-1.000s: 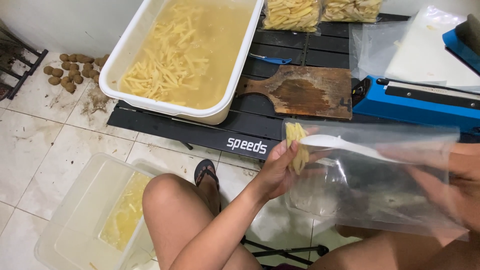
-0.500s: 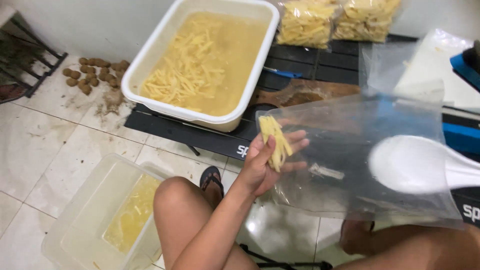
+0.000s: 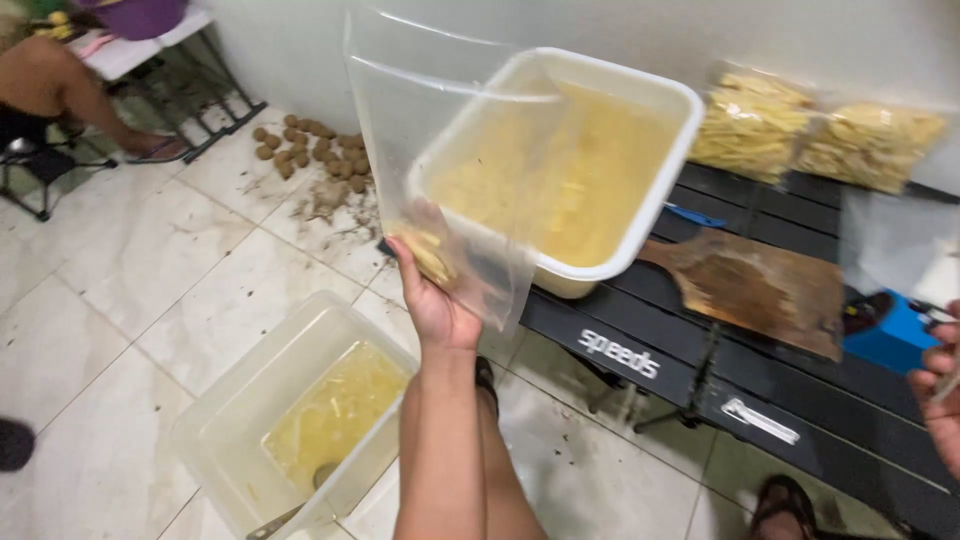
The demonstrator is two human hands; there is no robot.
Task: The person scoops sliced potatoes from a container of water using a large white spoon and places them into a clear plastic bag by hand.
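A clear plastic bag [image 3: 450, 170] was held up by the left hand [image 3: 432, 300], fingers clenched on its bottom and some potato strips [image 3: 430, 258], above the white tub [image 3: 640, 210]. The right hand [image 3: 940, 400] sat at the frame's edge, grip unclear. Filling seemingly remained; more strips would be needed.

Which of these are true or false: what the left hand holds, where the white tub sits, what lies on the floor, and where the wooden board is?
1. The left hand holds a clear plastic bag. True.
2. The white tub sits on the floor. False: it rests on the black table.
3. Small brown lumps lie on the floor tiles. True.
4. The wooden board lies inside the white tub. False: it lies on the black table beside it.
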